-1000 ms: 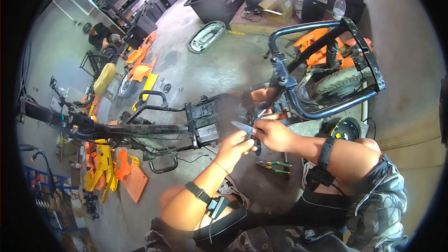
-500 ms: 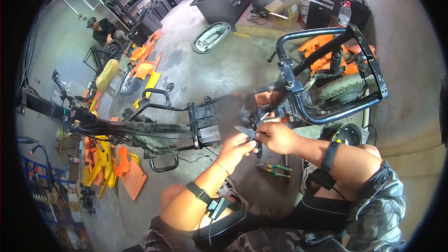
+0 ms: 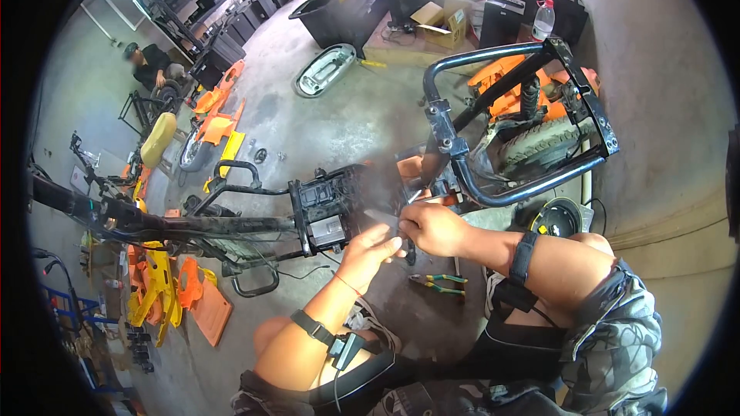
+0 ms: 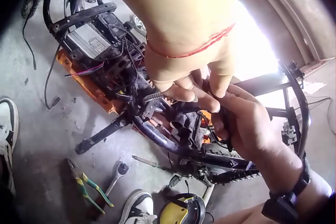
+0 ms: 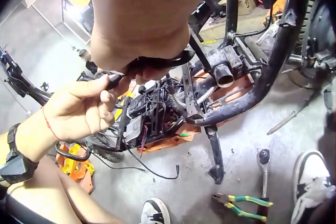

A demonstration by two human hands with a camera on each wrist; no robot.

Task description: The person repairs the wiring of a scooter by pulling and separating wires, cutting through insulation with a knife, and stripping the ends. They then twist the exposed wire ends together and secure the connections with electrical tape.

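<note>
A knife is in my right hand, its fingers curled round the dark handle. Its grey blade points left over my left hand. Between left thumb and fingers I pinch a small black piece, right at the blade; its kind is hidden by the fingers. Both hands meet above the bare black scooter frame, near a silver box and loose wiring. Green-and-yellow pliers lie on the floor below, beside a ratchet wrench.
The frame's rear loop rises on the right around a wheel. Orange and yellow panels lie at left. A yellow-and-black helmet sits right of my arm. Another person crouches at the far left; a grey shell lies ahead.
The head view has shifted, so the scene sits further left. Both hands stay together at the same spot over the frame, knife and black piece still held.
</note>
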